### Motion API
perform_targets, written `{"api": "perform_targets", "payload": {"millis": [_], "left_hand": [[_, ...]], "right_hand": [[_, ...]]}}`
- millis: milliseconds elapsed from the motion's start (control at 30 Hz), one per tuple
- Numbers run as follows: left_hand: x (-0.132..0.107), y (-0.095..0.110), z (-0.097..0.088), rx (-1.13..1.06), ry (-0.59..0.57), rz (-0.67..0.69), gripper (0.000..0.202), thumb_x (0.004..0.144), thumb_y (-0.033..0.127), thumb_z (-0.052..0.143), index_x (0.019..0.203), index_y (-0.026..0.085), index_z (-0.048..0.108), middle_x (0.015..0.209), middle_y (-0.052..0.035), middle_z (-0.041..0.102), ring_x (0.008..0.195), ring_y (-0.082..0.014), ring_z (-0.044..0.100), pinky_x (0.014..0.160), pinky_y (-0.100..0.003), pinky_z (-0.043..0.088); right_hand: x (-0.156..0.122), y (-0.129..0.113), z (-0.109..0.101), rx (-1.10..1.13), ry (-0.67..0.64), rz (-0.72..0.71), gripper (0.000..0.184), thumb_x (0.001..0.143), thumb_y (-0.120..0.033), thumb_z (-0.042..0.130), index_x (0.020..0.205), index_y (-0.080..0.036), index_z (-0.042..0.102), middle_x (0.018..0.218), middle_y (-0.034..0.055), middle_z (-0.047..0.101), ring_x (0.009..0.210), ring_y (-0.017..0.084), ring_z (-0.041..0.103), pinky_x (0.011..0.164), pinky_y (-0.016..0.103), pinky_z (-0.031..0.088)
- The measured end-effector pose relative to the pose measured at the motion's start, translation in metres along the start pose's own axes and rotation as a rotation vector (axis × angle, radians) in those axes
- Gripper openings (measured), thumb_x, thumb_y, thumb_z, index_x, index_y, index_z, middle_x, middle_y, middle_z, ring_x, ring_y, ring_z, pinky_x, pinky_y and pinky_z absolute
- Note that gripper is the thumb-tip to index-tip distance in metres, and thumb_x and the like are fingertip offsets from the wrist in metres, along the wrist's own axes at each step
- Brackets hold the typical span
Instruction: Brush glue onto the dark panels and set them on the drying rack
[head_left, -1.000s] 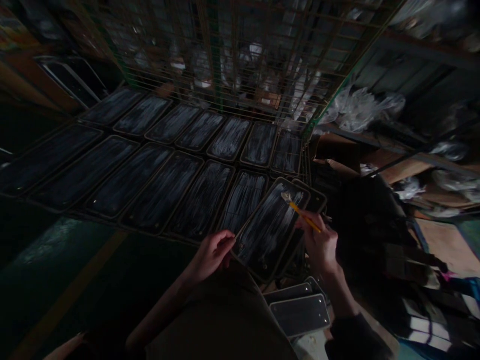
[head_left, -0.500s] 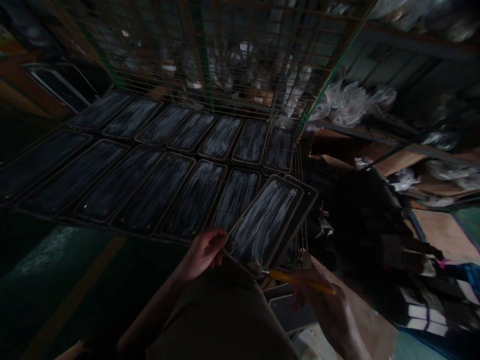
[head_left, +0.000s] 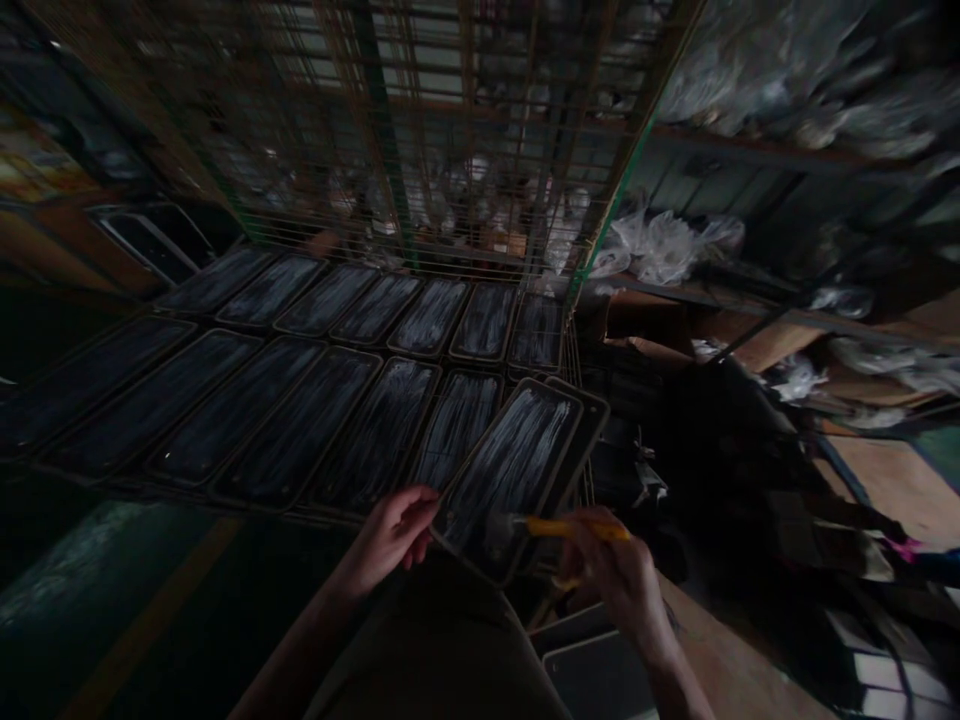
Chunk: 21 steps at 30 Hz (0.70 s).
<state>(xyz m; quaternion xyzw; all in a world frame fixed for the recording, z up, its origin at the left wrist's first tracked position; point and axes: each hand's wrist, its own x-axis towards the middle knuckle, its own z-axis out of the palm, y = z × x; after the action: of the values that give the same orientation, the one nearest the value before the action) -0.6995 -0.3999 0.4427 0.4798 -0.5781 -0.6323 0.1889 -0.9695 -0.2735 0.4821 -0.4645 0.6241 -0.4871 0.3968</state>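
Observation:
A dark rectangular panel [head_left: 517,450] with rounded corners and a pale rim lies tilted, its face streaked with whitish brush marks. My left hand [head_left: 401,525] pinches its near left edge between thumb and fingers. In my right hand [head_left: 611,560] is a paintbrush [head_left: 555,527] with a yellow handle; its bristles touch the near end of the panel and look blurred. Under the streaked panel, a second dark panel [head_left: 592,410] juts out to the right.
Two rows of similar streaked panels [head_left: 330,410] lie on a wire rack to the left. Behind them rises a wire mesh [head_left: 450,130] with green posts. Shelves with plastic bags [head_left: 664,250] and open cardboard boxes [head_left: 645,315] stand right. Another dark panel [head_left: 600,670] lies below my right hand.
The brush has shifted slightly left over the panel's near end, with my right hand following. My left hand keeps its hold on the edge. The camera view has tilted upward.

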Motion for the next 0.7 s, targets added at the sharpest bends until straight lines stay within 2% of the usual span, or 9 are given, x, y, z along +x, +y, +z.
{"api": "perform_targets", "payload": {"millis": [133,233,300,400,500,600,700], "left_hand": [[0.001,-0.002,0.001,0.02,0.008,-0.008,0.044,0.084,0.054,0.056,0.099,0.013,0.056,0.05,0.0058,0.051,0.039,-0.0085,0.047,0.035,-0.016,0.032],[0.002,-0.004,0.001,0.019,0.029,-0.02,0.045,0.082,0.055,0.058,0.1,0.013,0.056,0.052,0.0055,0.052,0.038,-0.0085,0.047,0.034,-0.016,0.031],[0.002,-0.004,0.002,0.023,0.04,-0.023,0.045,0.082,0.055,0.058,0.1,0.013,0.057,0.053,0.0052,0.053,0.038,-0.0085,0.047,0.034,-0.016,0.032],[0.001,-0.002,0.004,0.051,0.049,-0.02,0.044,0.083,0.054,0.057,0.099,0.013,0.058,0.052,0.0052,0.053,0.039,-0.0086,0.048,0.035,-0.016,0.033],[-0.001,0.001,0.006,0.059,0.071,-0.017,0.044,0.082,0.055,0.058,0.098,0.014,0.059,0.051,0.0052,0.052,0.04,-0.0092,0.048,0.035,-0.016,0.033],[-0.002,0.003,0.008,0.064,0.103,-0.022,0.044,0.082,0.056,0.058,0.095,0.014,0.06,0.048,0.0059,0.05,0.039,-0.0094,0.046,0.036,-0.017,0.032],[-0.003,0.001,0.01,0.079,0.12,-0.027,0.042,0.083,0.054,0.057,0.095,0.014,0.059,0.046,0.0063,0.049,0.038,-0.0092,0.045,0.036,-0.017,0.031]], "right_hand": [[0.039,0.011,-0.019,-0.085,0.324,-0.155,0.025,0.096,-0.041,0.052,0.103,-0.019,0.058,0.065,-0.0013,0.06,0.055,0.016,0.061,0.055,0.026,0.053],[0.064,0.013,-0.027,-0.129,0.437,-0.226,0.024,0.095,-0.041,0.052,0.104,-0.019,0.059,0.067,-0.001,0.061,0.057,0.016,0.063,0.056,0.027,0.055],[0.076,0.012,-0.024,-0.135,0.414,-0.276,0.024,0.096,-0.04,0.052,0.107,-0.02,0.058,0.073,0.0,0.063,0.061,0.016,0.064,0.058,0.027,0.055],[0.095,0.014,-0.016,-0.125,0.305,-0.313,0.025,0.097,-0.04,0.048,0.109,-0.02,0.058,0.08,0.0012,0.064,0.064,0.016,0.065,0.06,0.027,0.054],[0.113,0.019,-0.017,-0.187,0.229,-0.317,0.028,0.097,-0.042,0.046,0.109,-0.02,0.058,0.076,0.0002,0.063,0.059,0.015,0.063,0.059,0.026,0.052],[0.123,0.023,-0.026,-0.271,0.29,-0.327,0.028,0.097,-0.041,0.047,0.108,-0.02,0.06,0.072,-0.0012,0.062,0.054,0.013,0.059,0.056,0.024,0.048],[0.117,0.026,-0.034,-0.314,0.374,-0.322,0.028,0.097,-0.042,0.047,0.108,-0.019,0.06,0.071,-0.0014,0.062,0.052,0.012,0.058,0.053,0.023,0.046]]}}
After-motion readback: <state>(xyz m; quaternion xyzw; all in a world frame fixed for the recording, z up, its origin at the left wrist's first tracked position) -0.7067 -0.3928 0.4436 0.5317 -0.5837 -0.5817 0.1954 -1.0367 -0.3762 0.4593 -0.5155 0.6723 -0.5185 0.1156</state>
